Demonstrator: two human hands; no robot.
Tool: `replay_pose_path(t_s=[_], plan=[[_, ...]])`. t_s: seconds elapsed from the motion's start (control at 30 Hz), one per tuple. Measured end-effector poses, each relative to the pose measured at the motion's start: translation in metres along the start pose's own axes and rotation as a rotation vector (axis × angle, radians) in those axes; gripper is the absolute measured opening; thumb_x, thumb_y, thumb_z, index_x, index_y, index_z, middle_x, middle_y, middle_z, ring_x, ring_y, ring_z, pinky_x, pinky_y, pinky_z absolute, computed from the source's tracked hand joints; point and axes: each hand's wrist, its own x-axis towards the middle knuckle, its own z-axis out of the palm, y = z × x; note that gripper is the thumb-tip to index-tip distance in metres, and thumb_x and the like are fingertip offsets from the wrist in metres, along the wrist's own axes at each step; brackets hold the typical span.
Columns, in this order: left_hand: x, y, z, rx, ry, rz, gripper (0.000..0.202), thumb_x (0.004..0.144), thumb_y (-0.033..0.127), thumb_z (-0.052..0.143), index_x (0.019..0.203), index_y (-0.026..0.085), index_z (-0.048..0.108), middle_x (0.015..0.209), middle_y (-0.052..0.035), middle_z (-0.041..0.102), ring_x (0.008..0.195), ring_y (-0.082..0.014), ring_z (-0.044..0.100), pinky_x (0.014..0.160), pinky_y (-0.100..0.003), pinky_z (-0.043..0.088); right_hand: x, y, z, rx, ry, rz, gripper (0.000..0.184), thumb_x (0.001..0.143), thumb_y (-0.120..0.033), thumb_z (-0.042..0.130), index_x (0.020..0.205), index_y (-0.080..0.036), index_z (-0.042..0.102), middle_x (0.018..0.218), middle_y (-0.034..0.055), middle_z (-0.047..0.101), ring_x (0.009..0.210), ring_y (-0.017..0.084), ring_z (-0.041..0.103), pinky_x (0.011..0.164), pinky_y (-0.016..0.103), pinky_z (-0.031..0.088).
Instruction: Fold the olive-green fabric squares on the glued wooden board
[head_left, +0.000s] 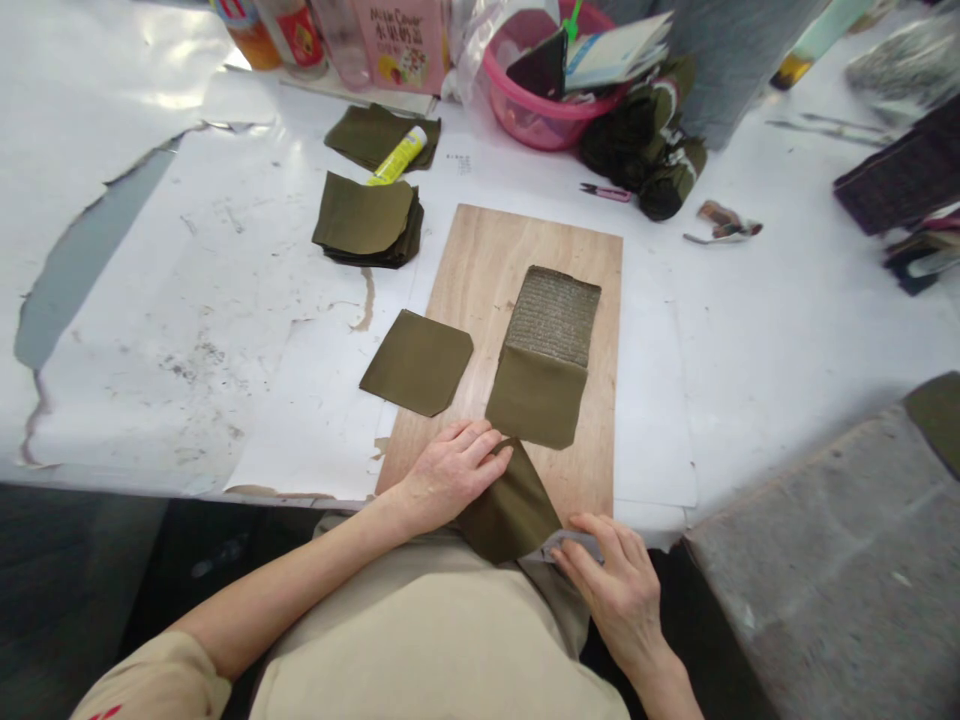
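A wooden board (487,270) lies on the white-covered table. On it sits a grey woven piece (555,315) with an olive cloth square (536,398) over its near end. My left hand (450,470) rests at the board's near edge, fingers pressed on a third olive cloth piece (510,510) that hangs off the edge. My right hand (619,585) is below the table edge, fingers curled on a pale grey strip (577,543) under that cloth. Another olive square (417,362) lies half on the board's left edge.
A stack of olive squares (367,220) and a yellow glue stick (397,156) on more cloth lie at the back. A pink basin (536,110), dark rolled fabric (652,150) and small pink snips (604,191) stand behind the board. Grey felt (825,560) covers the right.
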Motion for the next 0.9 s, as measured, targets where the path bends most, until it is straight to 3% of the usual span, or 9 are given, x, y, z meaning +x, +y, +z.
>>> replay_pose_path(t_s=[0.1,0.27,0.43,0.57,0.9], plan=[[-0.001,0.0,0.0,-0.014,-0.005,0.005,0.021,0.094,0.016,0.051,0.111,0.014,0.063,0.116,-0.0109,0.061,0.115,-0.0243,0.054,0.1,-0.04,0.045,0.009,-0.002,-0.007,0.137,0.021,0.153,0.011,0.089,-0.023,0.062,0.077,-0.021,0.064,0.088,0.0036,0.065,0.082,0.015,0.06,0.076,0.03,0.048],[-0.001,-0.001,0.001,-0.033,0.011,0.006,0.021,0.093,0.014,0.051,0.11,0.012,0.064,0.115,-0.0122,0.062,0.112,-0.0258,0.054,0.096,-0.041,0.048,0.03,-0.006,-0.005,0.2,-0.063,0.374,0.011,0.094,-0.028,0.054,0.094,-0.022,0.063,0.09,0.0028,0.064,0.083,0.015,0.061,0.077,0.029,0.048],[-0.003,-0.002,0.001,-0.068,-0.012,0.0,0.024,0.092,0.013,0.051,0.113,0.013,0.063,0.117,-0.0128,0.061,0.114,-0.0258,0.053,0.096,-0.041,0.048,0.043,-0.023,0.006,0.054,-0.158,0.396,0.018,0.088,-0.036,0.062,0.099,-0.022,0.06,0.096,0.0033,0.062,0.089,0.018,0.058,0.076,0.03,0.046],[-0.003,-0.002,0.0,-0.083,-0.007,-0.005,0.024,0.092,0.013,0.051,0.112,0.013,0.064,0.116,-0.0133,0.061,0.113,-0.0258,0.054,0.096,-0.042,0.048,0.044,-0.031,0.007,-0.056,-0.244,0.434,0.025,0.08,-0.038,0.072,0.093,-0.022,0.057,0.092,0.0023,0.06,0.088,0.02,0.057,0.071,0.03,0.044],[-0.004,-0.002,0.002,-0.104,-0.014,-0.02,0.022,0.092,0.015,0.054,0.113,0.012,0.062,0.117,-0.0112,0.06,0.115,-0.0262,0.052,0.099,-0.04,0.046,0.039,-0.034,0.007,0.002,-0.24,0.438,0.015,0.086,-0.032,0.066,0.082,-0.022,0.055,0.081,-0.0008,0.059,0.076,0.015,0.057,0.064,0.028,0.041]])
